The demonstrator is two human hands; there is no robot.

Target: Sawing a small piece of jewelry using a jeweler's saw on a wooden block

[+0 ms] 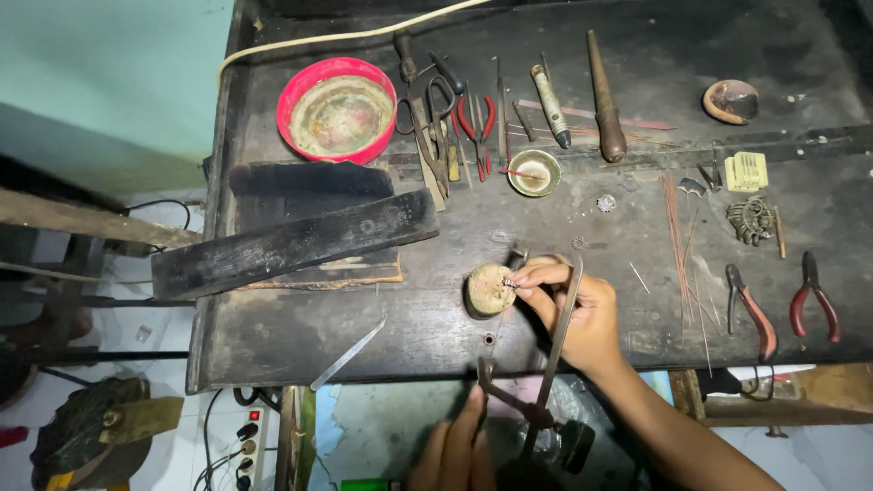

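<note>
So right now my right hand (573, 305) is pinching a tiny metal piece (510, 284) tight between thumb and fingertips, pressed against the round wooden peg (489, 289) just below the middle of the frame. My left hand (459, 445) is down at the bottom edge, fingers wrapped around the handle end of the jeweller's saw (550, 364), whose frame arches up past my right wrist.

What worries me: the piece is so small that my fingertips sit right beside wherever the blade bites. If I twist the frame even slightly, I'd guess the blade jams or snaps, and my finger is the next thing in line. Also, if my pinch loosens, the bit could skip off the peg and vanish on this dark, cluttered bench (300, 327), or fall off the near edge to the floor.

The loose thin copper wires (682, 245) to the right are near my forearm too, easy to sweep off.
</note>
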